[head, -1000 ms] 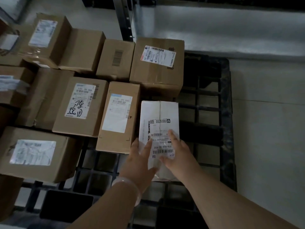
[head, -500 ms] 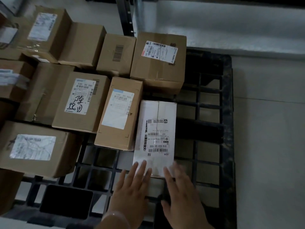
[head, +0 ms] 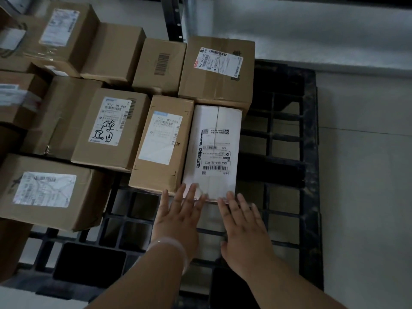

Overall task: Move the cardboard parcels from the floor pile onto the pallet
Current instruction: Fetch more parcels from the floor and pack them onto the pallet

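Seen from above, a black plastic grid pallet (head: 310, 152) lies on a pale floor (head: 365, 175), with brown cardboard parcels covering its left half and far edge. A white parcel (head: 214, 150) with a printed shipping label lies flat near the pallet's middle. Its long left side is against a narrow brown parcel (head: 160, 143), and its far end meets a larger brown parcel (head: 217, 72) at the pallet's far edge. To the right of the white parcel the grid runs bare to the pallet's right edge.

Both hands are spread flat, fingers straight, gripping nothing. The left hand (head: 178, 217), with a clear bracelet (head: 169, 248) at the wrist, rests its fingertips on the near end of the white parcel. The right hand (head: 245, 230) reaches the parcel's near right corner; its fingertips appear to touch the edge, though the dim light makes this uncertain.

Further left sit a brown parcel with black handwriting on its label (head: 109, 128) and another labelled parcel (head: 46, 190) towards the pallet's near left corner.
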